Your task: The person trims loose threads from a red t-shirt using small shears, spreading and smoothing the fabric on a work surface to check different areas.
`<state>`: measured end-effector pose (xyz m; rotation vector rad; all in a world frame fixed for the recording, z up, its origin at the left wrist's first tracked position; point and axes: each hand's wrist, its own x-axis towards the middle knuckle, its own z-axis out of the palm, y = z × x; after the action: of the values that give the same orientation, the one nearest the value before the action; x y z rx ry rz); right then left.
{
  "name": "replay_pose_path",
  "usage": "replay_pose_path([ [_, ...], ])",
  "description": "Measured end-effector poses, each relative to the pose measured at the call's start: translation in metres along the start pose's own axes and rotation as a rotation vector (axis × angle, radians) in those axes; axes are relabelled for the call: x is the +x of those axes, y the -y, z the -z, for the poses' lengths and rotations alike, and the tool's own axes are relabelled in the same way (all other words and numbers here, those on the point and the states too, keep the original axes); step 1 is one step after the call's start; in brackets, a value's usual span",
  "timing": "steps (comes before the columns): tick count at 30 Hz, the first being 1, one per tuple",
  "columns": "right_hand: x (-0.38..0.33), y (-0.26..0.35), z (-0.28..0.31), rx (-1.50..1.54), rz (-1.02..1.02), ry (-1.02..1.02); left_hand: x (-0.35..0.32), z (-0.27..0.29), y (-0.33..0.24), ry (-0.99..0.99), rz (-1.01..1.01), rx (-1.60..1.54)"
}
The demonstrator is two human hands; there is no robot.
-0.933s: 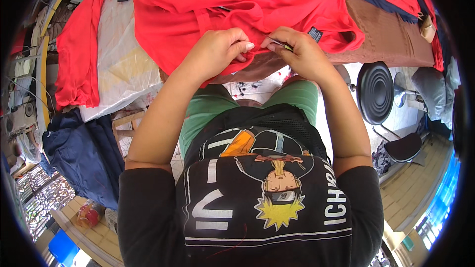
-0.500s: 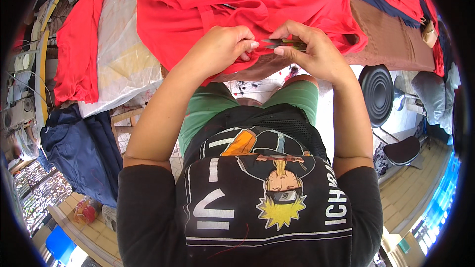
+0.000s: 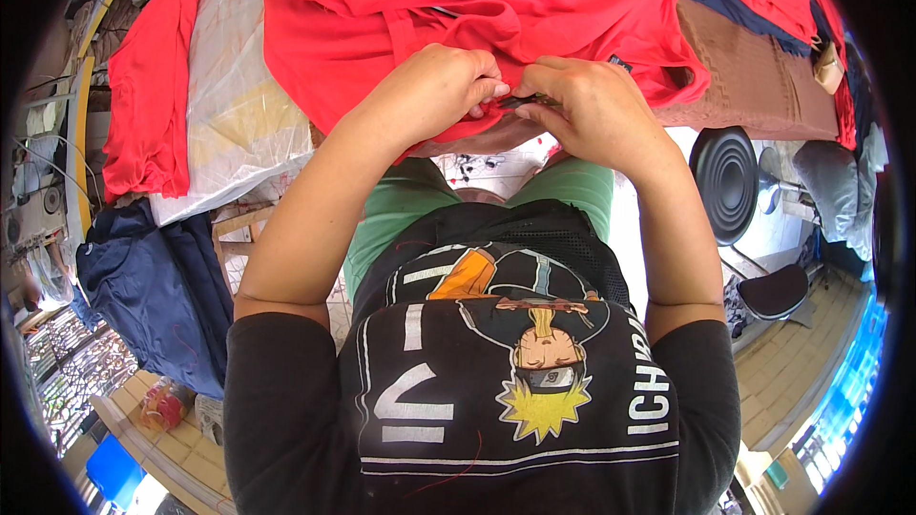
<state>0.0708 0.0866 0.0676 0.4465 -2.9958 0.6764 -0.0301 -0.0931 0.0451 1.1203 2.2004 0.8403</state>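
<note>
Both bare forearms rise from the lower part of the view and converge toward the middle, elbows spread wide and bent. The left hand (image 3: 439,91) is curled into a loose fist, knuckles up, thumb and fingertips pinched together at its inner side. The right hand (image 3: 587,105) mirrors it, back of the hand upward, fingers bent down and pinching toward the left. The fingertips of the two hands meet, touching or nearly so, with both wrists roughly level and slightly flexed.
</note>
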Motion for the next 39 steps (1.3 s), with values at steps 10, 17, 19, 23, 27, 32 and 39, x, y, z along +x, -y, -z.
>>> replay_pose_path([
  [10, 0.0, 0.005, -0.007, -0.004, -0.006, -0.031, 0.001, -0.001, 0.002, -0.006, -0.016, -0.01],
  [17, -0.007, -0.005, -0.009, 0.19, -0.112, -0.043, 0.0, -0.002, 0.001, -0.008, 0.017, -0.034],
  [19, -0.009, -0.008, -0.01, 0.291, -0.172, -0.034, 0.0, -0.002, 0.002, -0.013, 0.015, -0.057],
  [23, -0.013, -0.016, -0.02, 0.416, -0.22, -0.054, -0.002, -0.003, 0.003, -0.028, 0.013, -0.104],
  [27, -0.013, -0.019, -0.031, 0.534, -0.253, -0.043, -0.001, -0.003, 0.005, -0.02, 0.036, -0.123],
  [32, -0.009, -0.015, -0.033, 0.618, -0.266, -0.014, -0.002, -0.002, 0.004, -0.01, 0.043, -0.102],
  [39, -0.011, -0.016, -0.029, 0.55, -0.194, -0.026, -0.012, -0.001, 0.002, -0.097, 0.01, -0.187],
])
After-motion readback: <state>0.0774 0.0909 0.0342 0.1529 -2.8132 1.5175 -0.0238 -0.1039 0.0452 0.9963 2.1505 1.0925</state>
